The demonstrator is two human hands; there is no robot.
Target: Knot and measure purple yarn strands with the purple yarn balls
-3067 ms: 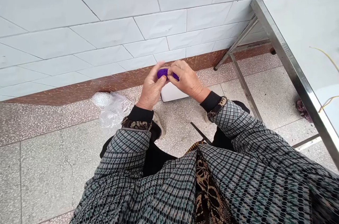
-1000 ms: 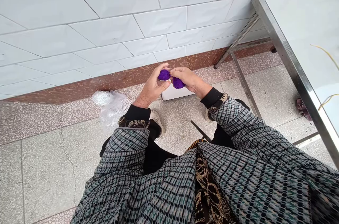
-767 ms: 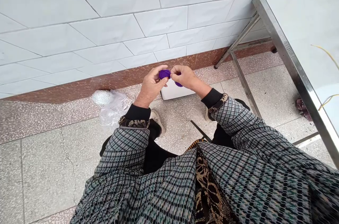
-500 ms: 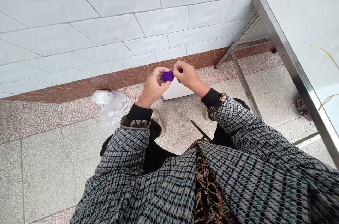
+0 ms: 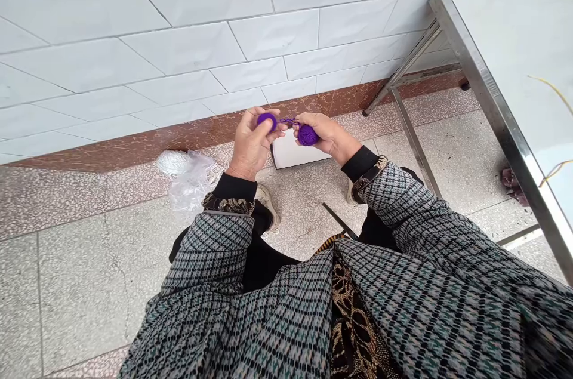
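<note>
My left hand [image 5: 253, 143] is closed on a small round purple piece of yarn work [image 5: 267, 122], its thumb pressed across the front. A little to the right, my right hand [image 5: 329, 133] grips a purple yarn ball [image 5: 307, 135] in its curled fingers. Between the two hands runs a short, twisted stretch of purple yarn [image 5: 287, 120]. Whether a hook or needle is among the fingers I cannot make out. Below and behind the hands, a white box-like object [image 5: 298, 149] stands on the floor.
On the floor to the left lie a white yarn ball [image 5: 172, 162] and a clear plastic bag [image 5: 191, 185]. A metal-framed table [image 5: 492, 89] stands at the right, with yellow strands on its top. The tiled wall [image 5: 192, 48] rises in front.
My hands have moved apart, the left one leftward with the round purple piece. A twisted length of yarn now shows between them, and the ball in my right hand has come into fuller view.
</note>
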